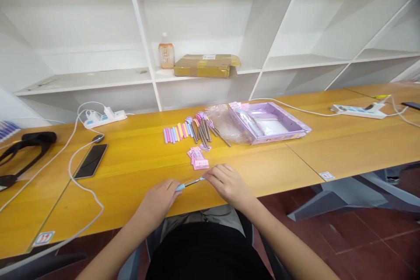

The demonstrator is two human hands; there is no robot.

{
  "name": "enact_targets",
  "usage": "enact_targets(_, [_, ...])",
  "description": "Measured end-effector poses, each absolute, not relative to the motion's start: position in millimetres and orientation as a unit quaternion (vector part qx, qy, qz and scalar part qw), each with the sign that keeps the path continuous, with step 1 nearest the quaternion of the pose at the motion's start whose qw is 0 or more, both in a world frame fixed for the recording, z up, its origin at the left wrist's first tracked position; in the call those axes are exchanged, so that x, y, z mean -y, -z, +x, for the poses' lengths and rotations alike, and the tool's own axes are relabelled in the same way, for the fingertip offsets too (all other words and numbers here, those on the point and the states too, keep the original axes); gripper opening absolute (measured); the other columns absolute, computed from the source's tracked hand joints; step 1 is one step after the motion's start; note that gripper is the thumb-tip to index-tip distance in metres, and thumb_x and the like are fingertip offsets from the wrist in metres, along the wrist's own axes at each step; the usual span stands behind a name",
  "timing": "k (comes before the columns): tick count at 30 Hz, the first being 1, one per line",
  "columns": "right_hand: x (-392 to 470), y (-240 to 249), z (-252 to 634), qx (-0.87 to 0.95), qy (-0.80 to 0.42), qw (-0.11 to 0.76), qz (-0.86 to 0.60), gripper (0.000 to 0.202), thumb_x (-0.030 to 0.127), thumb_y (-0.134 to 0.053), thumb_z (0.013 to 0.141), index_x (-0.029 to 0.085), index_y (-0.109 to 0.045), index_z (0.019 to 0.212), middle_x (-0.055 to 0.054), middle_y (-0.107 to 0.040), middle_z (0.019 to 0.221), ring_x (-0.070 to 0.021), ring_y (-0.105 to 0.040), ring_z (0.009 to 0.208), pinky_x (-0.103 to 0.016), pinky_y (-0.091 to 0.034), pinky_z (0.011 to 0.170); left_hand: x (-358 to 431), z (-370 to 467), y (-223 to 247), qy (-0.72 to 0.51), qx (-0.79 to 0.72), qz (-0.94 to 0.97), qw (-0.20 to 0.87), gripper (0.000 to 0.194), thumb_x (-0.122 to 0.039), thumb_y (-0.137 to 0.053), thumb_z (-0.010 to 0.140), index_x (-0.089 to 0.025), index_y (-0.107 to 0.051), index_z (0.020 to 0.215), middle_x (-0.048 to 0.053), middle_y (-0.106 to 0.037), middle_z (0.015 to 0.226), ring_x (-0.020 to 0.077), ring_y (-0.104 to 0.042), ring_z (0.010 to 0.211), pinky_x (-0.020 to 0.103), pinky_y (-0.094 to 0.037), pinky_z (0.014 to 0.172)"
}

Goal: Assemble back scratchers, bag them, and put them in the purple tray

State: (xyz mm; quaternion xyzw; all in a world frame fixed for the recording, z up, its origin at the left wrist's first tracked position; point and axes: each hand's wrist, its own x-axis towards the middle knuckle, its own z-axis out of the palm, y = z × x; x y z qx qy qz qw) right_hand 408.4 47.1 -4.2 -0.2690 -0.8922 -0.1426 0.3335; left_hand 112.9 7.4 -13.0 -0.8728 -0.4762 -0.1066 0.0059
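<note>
Between my hands, over the table's front edge, is a thin back scratcher (193, 182) with a light blue handle and a metal rod. My left hand (159, 199) is closed around the handle. Fingers of my right hand (228, 182) pinch the light blue piece at the rod's other end, mostly hiding it. Just beyond lie pink printed cards (201, 164) in a loose pile. Behind them is a row of coloured handles (177, 133) in pink, purple, blue and yellow. To its right, several metal rods with hand-shaped heads (204, 129) lie heaped together.
A purple open box (278, 135) holds clear packaging, with a crumpled plastic bag (225, 122) beside it. A phone (92, 161), white cables and a power strip (105, 119) lie left. Another power strip (359, 111) sits right. Shelves behind hold a bottle (166, 54) and a taped carton (205, 66).
</note>
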Motion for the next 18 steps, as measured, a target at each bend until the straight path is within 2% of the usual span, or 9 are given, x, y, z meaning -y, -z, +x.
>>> enact_targets(5, [-40,10,397,0.889,0.134,0.334,-0.283,0.015,0.011,-0.056,0.108,0.015,-0.07,0.111,-0.005,-0.068,0.089,-0.0204,-0.057,0.08,-0.037,-0.038,0.073,-4,130,8,0.027,0.538,-0.842,0.026,0.022,-0.023,-0.047,0.108,-0.018,-0.068,0.101,0.009,-0.075,0.092,0.0239,-0.074,0.085,0.033,-0.056,0.075])
enact_targets(9, [-39,10,405,0.89,0.144,0.311,-0.301,0.018,0.011,-0.054,0.109,0.018,-0.069,0.106,-0.005,-0.068,0.087,-0.021,-0.056,0.079,-0.038,-0.038,0.074,-13,119,-2,-0.033,0.58,-0.814,0.005,0.022,-0.021,-0.05,0.104,-0.018,-0.071,0.1,0.013,-0.079,0.093,0.0276,-0.077,0.087,0.034,-0.053,0.073])
enact_targets(14, [-51,14,469,0.852,0.192,0.32,-0.368,0.019,0.009,-0.054,0.107,0.021,-0.069,0.105,-0.007,-0.071,0.093,-0.0228,-0.06,0.087,-0.038,-0.041,0.079,-23,72,-14,-0.069,0.617,-0.783,0.041,0.026,-0.016,-0.046,0.103,-0.019,-0.073,0.101,0.016,-0.081,0.099,0.0313,-0.078,0.091,0.035,-0.052,0.073])
enact_targets(18, [-56,19,543,0.81,0.255,0.295,-0.437,0.023,0.007,-0.053,0.105,0.023,-0.069,0.102,-0.006,-0.071,0.091,-0.0217,-0.062,0.087,-0.036,-0.043,0.081,-18,26,-22,-0.082,0.632,-0.767,0.076,0.029,-0.014,-0.045,0.1,-0.02,-0.073,0.1,0.014,-0.081,0.094,0.0321,-0.079,0.091,0.035,-0.052,0.071])
